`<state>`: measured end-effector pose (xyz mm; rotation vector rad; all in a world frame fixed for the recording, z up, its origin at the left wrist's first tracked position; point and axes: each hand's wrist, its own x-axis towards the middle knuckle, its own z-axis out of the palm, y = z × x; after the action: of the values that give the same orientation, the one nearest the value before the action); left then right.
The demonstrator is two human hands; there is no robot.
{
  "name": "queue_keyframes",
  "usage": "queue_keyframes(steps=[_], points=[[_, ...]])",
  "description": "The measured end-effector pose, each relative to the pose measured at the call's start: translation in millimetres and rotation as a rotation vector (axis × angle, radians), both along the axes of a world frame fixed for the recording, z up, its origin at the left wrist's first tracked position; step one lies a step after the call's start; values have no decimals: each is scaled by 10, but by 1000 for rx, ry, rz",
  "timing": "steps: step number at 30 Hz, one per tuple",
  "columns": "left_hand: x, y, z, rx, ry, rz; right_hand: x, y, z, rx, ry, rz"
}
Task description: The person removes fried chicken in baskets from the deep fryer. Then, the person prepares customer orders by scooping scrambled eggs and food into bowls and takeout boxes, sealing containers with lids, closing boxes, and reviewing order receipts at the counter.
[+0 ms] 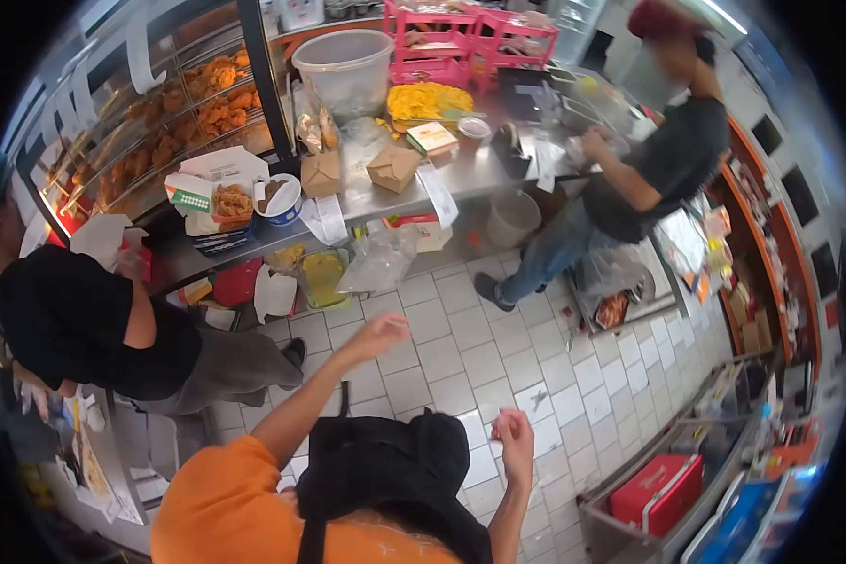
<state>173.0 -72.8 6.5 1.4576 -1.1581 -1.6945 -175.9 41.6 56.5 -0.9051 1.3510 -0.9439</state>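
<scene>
Nothing is seen held: fingers of the left hand [383, 335] are loosely apart nearest the clear bag [382, 261], those of the right hand [514, 434] are curled, closure undeterminable; on the counter [359, 209], brown boxes [394, 169] are closed, a chicken carton [220, 169] uncovered.

A fast-food kitchen — fried food [221, 117] in a cabinet [269, 85], cartons [393, 169] on a metal counter [470, 171].

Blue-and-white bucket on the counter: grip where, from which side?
Likely the outer wall of the blue-and-white bucket, just below the rim, a hand coming from the near side. It's round and upright, that wall faces us, the open top shows food, and the open box crowds its left.
</scene>
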Motion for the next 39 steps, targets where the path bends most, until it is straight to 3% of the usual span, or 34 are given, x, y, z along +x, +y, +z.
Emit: queue_keyframes(steps=[3,5,7,8,10,12,14,16,18,19,23,24,26,27,29,32,34,35,36,37,39], points=[[471,-923,-276,-461,-359,279,212,-1365,2,-109,64,220],[557,-1622,203,-532,-613,367,397,-2202,12,-191,96,324],[593,-2347,464,-691,-1093,406,680,-3026,24,-277,76,395],[544,-2613,500,-672,-1105,427,841,-3415,30,-327,54,424],[488,-3145,580,-506,-1401,441,1158,-4114,28,-371,116,488],[577,-3431,498,-428,-1298,412,1473,-4683,72,-399,179,542],[727,-3603,396,-343,-1185,371,1791,-5150,214,-642,319,577],[778,-3477,364,-469,-1022,518,2070,-5668,340,-952,499,711],[852,-3442,588,-521,-1032,599,2431,-6171,502,-1062,700,873],[889,-3438,721,-615,-1044,675,2625,-6455,362,-1144,755,944],[965,-3410,889,-503,-945,712,3004,-6949,-43,-1435,971,1188],[948,-3415,721,-521,-957,649,3050,-7003,-86,-1429,978,1195],[890,-3407,454,-535,-952,578,3121,-6994,40,-1230,1118,1444],[847,-3427,351,-492,-1029,557,3129,-6950,121,-1218,1132,1451],[819,-3485,287,-454,-1093,548,3177,-6813,325,-1171,842,1280],[762,-3481,373,-398,-1107,652,3274,-6683,148,-1237,952,1276],[710,-3501,628,-302,-1230,631,3239,-6629,-30,-1113,1038,1355],[731,-3590,704,-335,-1210,617,3205,-6596,-108,-1218,1009,1240],[747,-3675,752,-439,-1221,451,3073,-6592,-169,-1316,988,1124],[710,-3730,763,-535,-1223,282,2888,-6401,351,-1058,796,1046],[708,-4094,711,-525,-1222,167,2247,-6198,537,-863,615,561]])
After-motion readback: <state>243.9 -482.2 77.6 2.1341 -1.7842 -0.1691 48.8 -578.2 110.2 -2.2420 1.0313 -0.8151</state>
